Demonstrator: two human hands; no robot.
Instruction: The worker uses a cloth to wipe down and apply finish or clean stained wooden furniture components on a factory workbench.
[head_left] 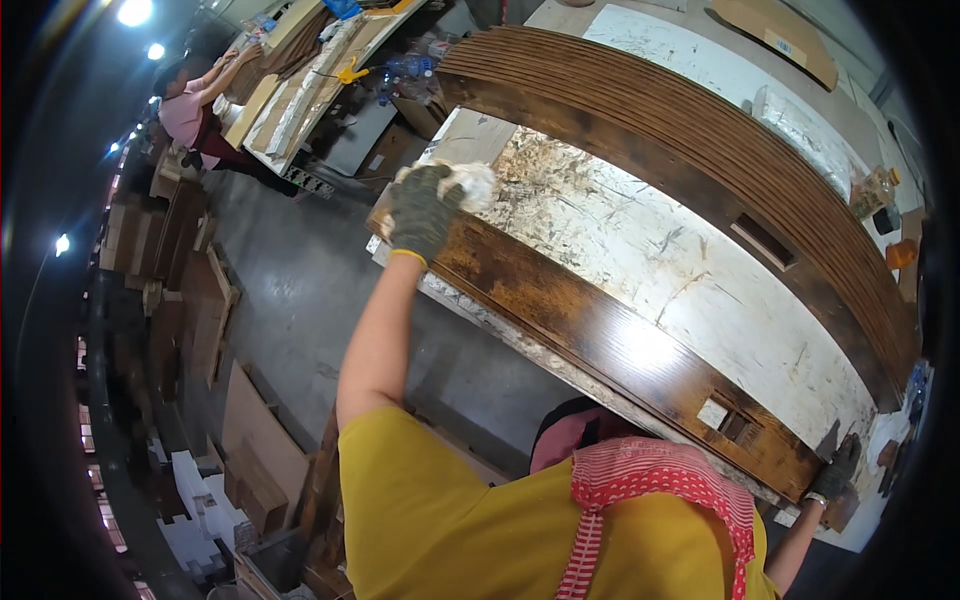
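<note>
**Rag on stained board, both gloved hands at work**

Rag and board are the things in hand. The left hand (420, 212), in a dark knitted glove with a yellow cuff, presses a crumpled pale rag (473, 183) onto the far left end of a long dark-stained wooden board (590, 335). Its fingers (437, 187) are curled over the wad, pinching it against the wood. The right hand (832, 480), also gloved, sits at the board's near right end; whether its fingers are spread or closed around the edge cannot be told at that rim of the view.

The rag looks soft, light and easily bunched, best held as a wad under the palm. The board looks stiff, long and probably heavy, with a glossy, likely slick stained face; it would be safest taken at both ends or along its edges, not by the small cut-out slots (738, 424) near the right end.

It lies on a scratched white surface (690, 280), with a stack of similar brown boards (700, 140) just behind.

Containers: a clear bottle (877, 187) stands at the far right; its contents cannot be made out.
</note>
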